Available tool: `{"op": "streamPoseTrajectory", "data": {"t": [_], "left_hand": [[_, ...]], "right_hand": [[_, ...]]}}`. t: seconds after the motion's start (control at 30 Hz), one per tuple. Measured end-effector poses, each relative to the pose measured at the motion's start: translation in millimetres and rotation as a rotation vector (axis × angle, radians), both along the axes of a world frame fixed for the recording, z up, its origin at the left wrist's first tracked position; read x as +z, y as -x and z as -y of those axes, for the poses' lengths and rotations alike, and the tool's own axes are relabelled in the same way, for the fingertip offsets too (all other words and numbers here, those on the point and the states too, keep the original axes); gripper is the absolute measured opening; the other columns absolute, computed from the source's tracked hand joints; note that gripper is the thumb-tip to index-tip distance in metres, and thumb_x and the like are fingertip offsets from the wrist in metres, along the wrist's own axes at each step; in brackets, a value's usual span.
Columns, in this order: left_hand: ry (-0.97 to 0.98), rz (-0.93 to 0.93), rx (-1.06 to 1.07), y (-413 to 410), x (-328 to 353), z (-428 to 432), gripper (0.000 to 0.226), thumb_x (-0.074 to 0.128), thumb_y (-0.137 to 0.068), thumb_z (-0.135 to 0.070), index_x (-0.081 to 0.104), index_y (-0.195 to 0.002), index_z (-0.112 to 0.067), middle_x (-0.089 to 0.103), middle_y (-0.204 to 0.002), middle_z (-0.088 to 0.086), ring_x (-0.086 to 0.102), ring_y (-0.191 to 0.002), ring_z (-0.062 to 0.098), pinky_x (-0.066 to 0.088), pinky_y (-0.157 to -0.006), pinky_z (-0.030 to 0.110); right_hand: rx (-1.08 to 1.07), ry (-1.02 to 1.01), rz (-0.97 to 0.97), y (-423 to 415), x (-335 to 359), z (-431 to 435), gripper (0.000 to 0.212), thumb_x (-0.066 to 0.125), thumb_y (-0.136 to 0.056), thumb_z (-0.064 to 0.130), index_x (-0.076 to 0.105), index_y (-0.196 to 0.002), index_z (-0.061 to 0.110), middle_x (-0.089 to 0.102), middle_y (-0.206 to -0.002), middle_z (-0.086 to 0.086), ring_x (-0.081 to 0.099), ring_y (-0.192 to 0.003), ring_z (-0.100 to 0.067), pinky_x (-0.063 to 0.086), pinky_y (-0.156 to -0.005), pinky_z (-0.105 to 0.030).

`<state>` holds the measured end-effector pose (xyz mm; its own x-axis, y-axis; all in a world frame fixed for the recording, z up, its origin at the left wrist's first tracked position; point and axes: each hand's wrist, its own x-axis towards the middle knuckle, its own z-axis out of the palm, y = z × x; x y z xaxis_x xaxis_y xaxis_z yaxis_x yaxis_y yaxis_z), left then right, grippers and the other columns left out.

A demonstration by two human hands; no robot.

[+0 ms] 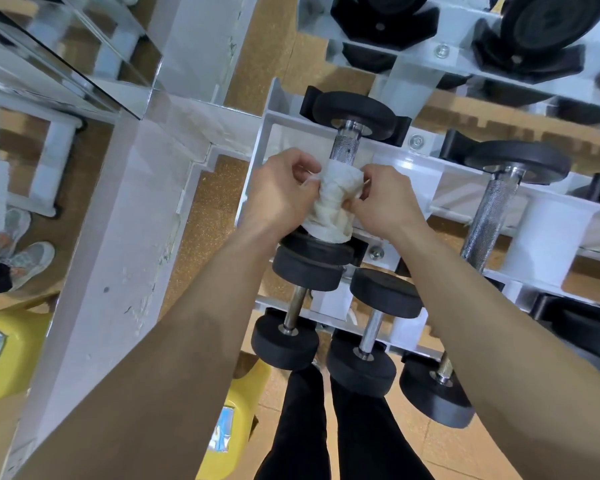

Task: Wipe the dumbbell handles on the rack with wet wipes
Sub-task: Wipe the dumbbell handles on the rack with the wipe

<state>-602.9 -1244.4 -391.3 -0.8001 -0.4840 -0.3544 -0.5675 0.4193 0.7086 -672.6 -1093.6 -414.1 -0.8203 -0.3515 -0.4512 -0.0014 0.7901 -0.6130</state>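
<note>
— Bare forearms (174, 341) reach up from the bottom edge toward a white rack (420, 168). What do the hands hold?
— Both grip a white wet wipe (336, 195) wrapped round the knurled steel handle (343, 150) of a black dumbbell (354, 112) lying across the rack's middle tier. The left hand (278, 192) pinches the wipe's left side and the right hand (385, 202) its right, fingers curled, the two close together.
— And around them?
— More black dumbbells (371, 341) rest on tiers above, beside and below. Black trouser legs (302, 427) show underneath, and a yellow container (243, 393) stands just left of them.
</note>
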Motion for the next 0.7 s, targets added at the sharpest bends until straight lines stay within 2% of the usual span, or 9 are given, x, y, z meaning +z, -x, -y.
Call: {"op": "streamPoseTrajectory", "data": {"t": [0.1,0.17,0.23,0.37,0.43,0.5,0.57,0.63,0.7], "left_hand": [[-0.038,-0.025,0.009,1,-3,6,0.012,0.069,-0.090,-0.014,0.072,-0.098,-0.023,0.064,-0.082,-0.014,0.058,-0.073,-0.003,0.042,-0.065,0.007],[0.032,0.056,-0.016,0,-12,11,0.013,0.065,-0.092,-0.014,0.071,-0.095,-0.025,0.064,-0.083,-0.015,0.057,-0.073,-0.003,0.040,-0.061,0.009],[0.129,0.136,-0.046,1,-21,13,0.019,0.057,-0.094,-0.010,0.069,-0.094,-0.025,0.065,-0.093,-0.009,0.059,-0.079,0.003,0.040,-0.060,0.013],[0.316,0.171,-0.062,14,-25,12,0.033,0.049,-0.091,-0.002,0.072,-0.109,-0.016,0.069,-0.110,0.006,0.066,-0.094,0.027,0.055,-0.076,0.035],[0.271,0.110,-0.042,21,-20,12,0.030,0.053,-0.089,-0.004,0.074,-0.106,-0.018,0.071,-0.104,0.000,0.067,-0.092,0.019,0.056,-0.081,0.031],[0.136,0.018,-0.017,21,-12,11,0.021,0.060,-0.088,-0.008,0.074,-0.096,-0.022,0.070,-0.089,-0.012,0.063,-0.081,0.000,0.051,-0.075,0.014],[0.012,-0.024,0.031,18,-6,9,0.013,0.067,-0.089,-0.010,0.073,-0.089,-0.022,0.067,-0.081,-0.016,0.059,-0.074,-0.006,0.043,-0.067,0.004],[-0.058,-0.022,0.098,16,-8,8,0.011,0.071,-0.088,-0.011,0.073,-0.087,-0.023,0.067,-0.081,-0.014,0.060,-0.075,-0.004,0.045,-0.068,0.007],[-0.034,-0.030,0.128,19,-15,4,0.015,0.070,-0.088,-0.010,0.069,-0.086,-0.025,0.067,-0.082,-0.014,0.061,-0.078,-0.002,0.049,-0.073,0.013]], "right_hand": [[-0.041,-0.048,-0.038,5,0,0,0.011,0.068,-0.090,0.009,0.058,-0.089,0.014,0.059,-0.086,-0.006,0.052,-0.084,-0.024,0.034,-0.064,-0.027],[-0.032,-0.044,-0.024,6,1,1,0.017,0.068,-0.089,0.009,0.055,-0.082,0.016,0.058,-0.080,-0.003,0.052,-0.080,-0.022,0.035,-0.057,-0.025],[0.006,0.008,0.003,5,7,1,0.024,0.070,-0.088,0.010,0.054,-0.073,0.019,0.057,-0.071,0.003,0.053,-0.070,-0.018,0.034,-0.051,-0.013],[-0.042,0.115,0.099,5,17,-5,0.011,0.079,-0.085,0.017,0.068,-0.084,0.017,0.072,-0.082,-0.005,0.067,-0.075,-0.021,0.051,-0.065,-0.027],[-0.032,0.056,0.082,4,13,-7,0.011,0.078,-0.087,0.016,0.068,-0.085,0.011,0.067,-0.079,-0.004,0.062,-0.075,-0.021,0.046,-0.059,-0.023],[-0.030,-0.021,0.055,5,5,-7,0.020,0.072,-0.090,0.012,0.059,-0.075,0.011,0.056,-0.073,-0.001,0.053,-0.075,-0.023,0.035,-0.054,-0.020],[-0.057,-0.059,0.022,8,-1,-5,0.021,0.065,-0.092,0.010,0.055,-0.073,0.014,0.055,-0.075,-0.001,0.050,-0.079,-0.023,0.032,-0.054,-0.025],[-0.121,-0.033,-0.013,10,-2,-3,0.007,0.059,-0.093,0.008,0.062,-0.089,0.014,0.061,-0.087,-0.004,0.051,-0.082,-0.022,0.035,-0.056,-0.022],[-0.257,0.061,-0.034,8,1,-1,0.013,0.058,-0.093,0.008,0.064,-0.102,0.015,0.064,-0.093,-0.003,0.056,-0.082,-0.020,0.038,-0.052,-0.009]]}}
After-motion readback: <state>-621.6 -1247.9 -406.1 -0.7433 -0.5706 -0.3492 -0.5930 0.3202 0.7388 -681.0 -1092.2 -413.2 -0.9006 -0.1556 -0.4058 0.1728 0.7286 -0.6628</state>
